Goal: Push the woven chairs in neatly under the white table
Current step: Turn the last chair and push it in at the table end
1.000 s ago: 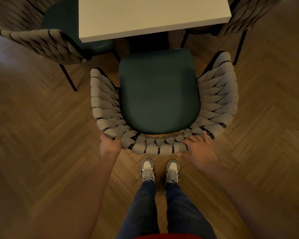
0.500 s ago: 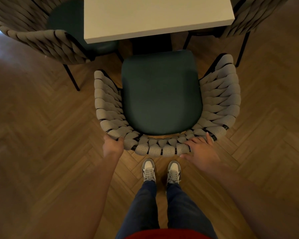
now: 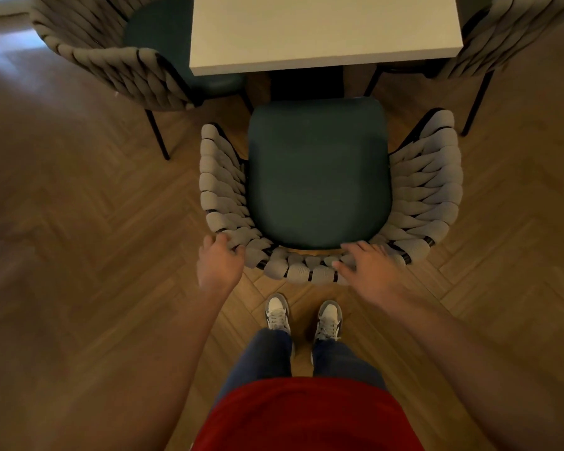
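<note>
A woven chair (image 3: pixel 430 190) with a grey rope back and a dark green seat stands in front of me, its seat front just short of the white table (image 3: pixel 323 30). My left hand (image 3: pixel 220 260) grips the left end of the chair's back rim, fingers curled over the weave. Over the right part of that rim lies my right hand (image 3: pixel 368 266), its fingers spread and fairly straight. Two more woven chairs flank the table: one at the left (image 3: pixel 111 60), partly under the table's corner, and one at the right (image 3: pixel 502 37), mostly cut off.
The floor is brown herringbone parquet (image 3: pixel 79 255). Black chair legs (image 3: pixel 157 131) of the left chair and of the right chair (image 3: pixel 476 102) stand close to the middle chair's arms. My feet in grey-white trainers (image 3: pixel 303 315) are just behind the chair's back.
The chair has slid slightly forward toward the table. My right hand has shifted further onto the back rim, and both hands stay on it.
</note>
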